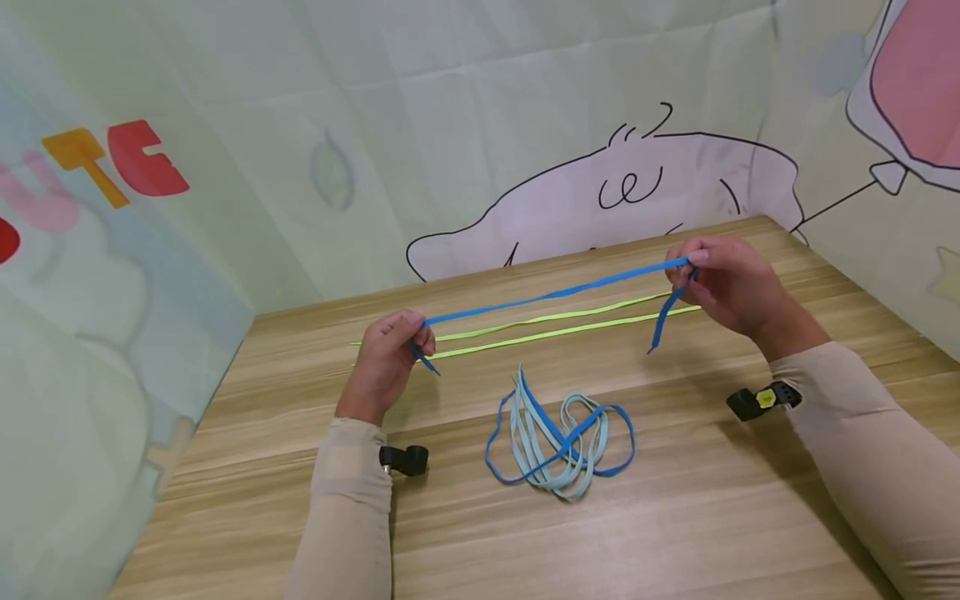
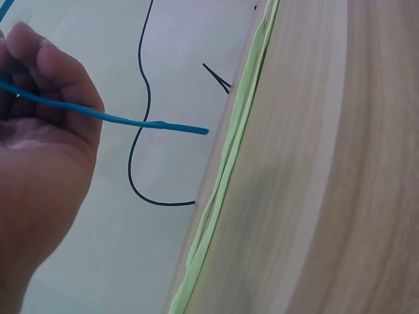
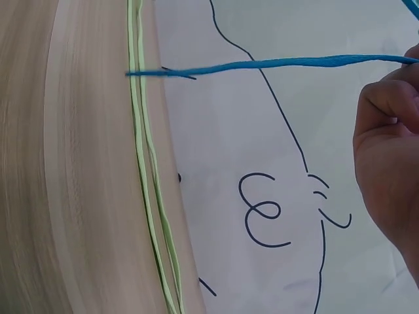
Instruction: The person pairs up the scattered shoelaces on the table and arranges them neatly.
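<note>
A blue shoelace [image 1: 558, 293] is stretched between my two hands above the table. My left hand [image 1: 390, 354] pinches it near one end, and a short tip [image 2: 177, 127] hangs past the fingers. On the other side my right hand [image 1: 731, 279] pinches it between thumb and fingers, with a longer tail [image 3: 262, 64] dangling below. Beyond and beneath it, two yellow-green laces [image 1: 525, 340] lie side by side across the table. Closer to me is a loose pile of light blue laces [image 1: 525, 433] with a blue lace [image 1: 624, 417] looped over it.
The wood-grain table [image 1: 660, 517] reaches back to a printed cloth backdrop [image 1: 360, 125] with cartoon drawings. More cloth hangs at the left and right sides. Each forearm carries a small black wrist camera [image 1: 405, 459] on a strap.
</note>
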The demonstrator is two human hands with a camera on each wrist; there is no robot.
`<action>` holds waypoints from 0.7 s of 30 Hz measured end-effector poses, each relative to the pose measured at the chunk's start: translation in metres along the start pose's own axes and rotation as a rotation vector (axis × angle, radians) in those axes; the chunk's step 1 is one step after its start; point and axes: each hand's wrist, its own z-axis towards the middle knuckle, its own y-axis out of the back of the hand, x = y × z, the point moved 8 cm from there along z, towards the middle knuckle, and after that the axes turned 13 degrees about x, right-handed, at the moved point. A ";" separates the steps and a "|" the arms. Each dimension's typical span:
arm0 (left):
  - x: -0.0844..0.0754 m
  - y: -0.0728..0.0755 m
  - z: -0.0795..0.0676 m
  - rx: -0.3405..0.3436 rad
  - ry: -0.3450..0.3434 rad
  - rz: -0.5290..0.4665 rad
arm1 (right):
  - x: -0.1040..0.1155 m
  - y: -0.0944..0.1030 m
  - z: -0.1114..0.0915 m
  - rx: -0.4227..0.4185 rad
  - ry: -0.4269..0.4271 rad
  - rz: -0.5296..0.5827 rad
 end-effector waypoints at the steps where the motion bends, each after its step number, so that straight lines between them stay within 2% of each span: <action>1: 0.000 0.001 0.000 -0.009 -0.004 0.000 | 0.000 0.001 0.000 -0.013 -0.005 -0.011; 8: -0.001 0.006 -0.001 -0.081 -0.008 -0.012 | -0.003 0.012 -0.006 -0.176 -0.070 -0.094; 15: 0.002 0.011 -0.002 -0.124 0.022 -0.015 | -0.007 0.018 -0.011 -0.169 -0.110 -0.144; 21: 0.005 0.018 -0.003 -0.192 0.057 0.002 | -0.009 0.024 -0.014 -0.180 -0.106 -0.078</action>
